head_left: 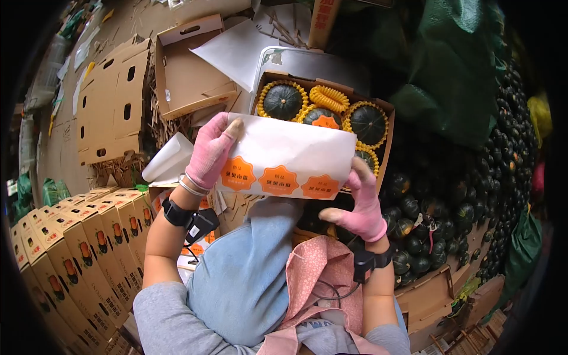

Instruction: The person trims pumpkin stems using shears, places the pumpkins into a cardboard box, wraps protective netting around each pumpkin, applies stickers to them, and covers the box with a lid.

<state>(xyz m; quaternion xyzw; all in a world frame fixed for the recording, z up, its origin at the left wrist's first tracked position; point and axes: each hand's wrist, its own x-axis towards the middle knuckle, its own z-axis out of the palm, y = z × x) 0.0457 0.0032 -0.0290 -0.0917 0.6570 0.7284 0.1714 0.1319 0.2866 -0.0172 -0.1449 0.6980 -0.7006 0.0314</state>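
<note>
My left hand [212,152], in a pink glove, pinches the upper left corner of a white sticker sheet [290,145]. Three orange stickers [278,180] with printed characters run along the sheet's lower edge. My right hand [362,201], gloved in pink too, is at the sheet's right edge with its thumb spread away from the fingers; the fingertips are against or just beside that edge. Behind the sheet stands a cardboard box [387,127] of dark green pumpkins [283,100] wrapped in yellow foam nets. One pumpkin bears an orange sticker [326,122]. The sheet hides the box's near part.
A metal surface [349,66] lies beneath the box. Flattened cardboard [112,97] and an open carton [192,74] are at upper left. Rows of printed boxes [83,248] stand at lower left. Loose pumpkins [420,236] are heaped on the right, below a green sheet [455,71].
</note>
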